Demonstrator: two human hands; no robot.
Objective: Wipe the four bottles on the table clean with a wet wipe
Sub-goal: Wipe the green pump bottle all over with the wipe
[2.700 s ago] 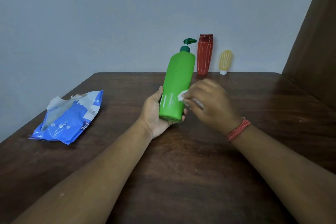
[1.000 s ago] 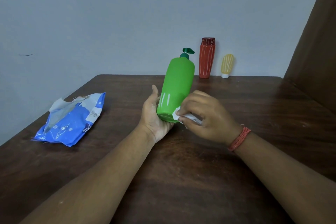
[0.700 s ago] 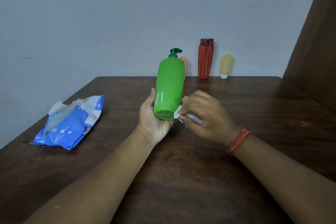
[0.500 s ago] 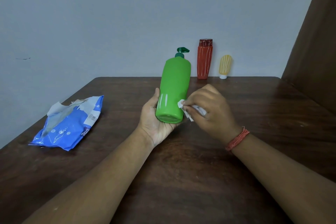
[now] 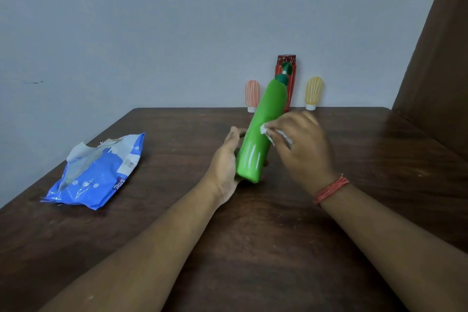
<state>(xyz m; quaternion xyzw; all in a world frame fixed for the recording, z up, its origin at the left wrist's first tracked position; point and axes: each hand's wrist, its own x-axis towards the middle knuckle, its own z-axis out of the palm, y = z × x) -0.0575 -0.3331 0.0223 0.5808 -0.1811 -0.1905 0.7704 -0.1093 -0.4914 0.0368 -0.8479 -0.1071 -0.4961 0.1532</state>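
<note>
- Our table [image 5: 278,235] carries the wipe packet [image 5: 98,172] at left.
- The green bottle [image 5: 260,129] now leans right; half a second ago it stood straighter.
- Our left hand [image 5: 225,162] grips its base.
- Our right hand [image 5: 301,144] pinches the wet wipe [image 5: 266,130], moved higher up the side, so wiping progresses.

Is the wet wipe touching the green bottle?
Touching: the head view shows the right hand pressing the wet wipe against the green bottle.

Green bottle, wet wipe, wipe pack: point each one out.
green bottle [image 5: 255,144], head view, mid body.
wet wipe [image 5: 264,130], head view, exposed corner.
wipe pack [image 5: 93,180], head view, blue front.
</note>
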